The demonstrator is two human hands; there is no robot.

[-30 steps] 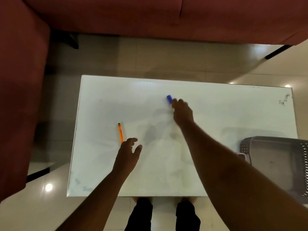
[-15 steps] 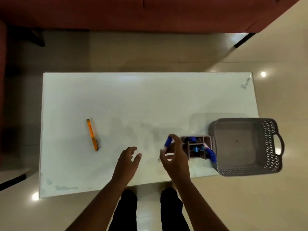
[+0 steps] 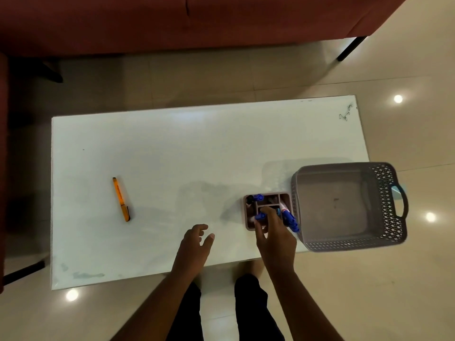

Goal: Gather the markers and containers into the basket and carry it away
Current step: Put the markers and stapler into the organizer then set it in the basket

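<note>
A pink divided container [image 3: 248, 209] stands near the front right of the white table [image 3: 172, 153], touching the left wall of an empty grey basket [image 3: 344, 242] that overhangs the table's right edge. Several blue-capped markers [image 3: 290, 219] sit in the container. My right hand [image 3: 274, 238] reaches over its front part, fingers pinched on a blue marker [image 3: 260, 216] whose cap is inside a compartment. My left hand [image 3: 195, 243] hovers open over the table's front edge, holding nothing. An orange marker [image 3: 120, 198] lies alone at the left.
A red sofa [image 3: 172, 20] runs along the far side and wraps round at the left; one black leg [image 3: 349, 49] shows at the back right. The floor is glossy tile. My legs stand at the table's front edge.
My right hand picked up the blue marker from mid-table, carried it back to the right and lowered it into the pink container. The view has swung right, showing the whole basket. The left hand stayed open.
</note>
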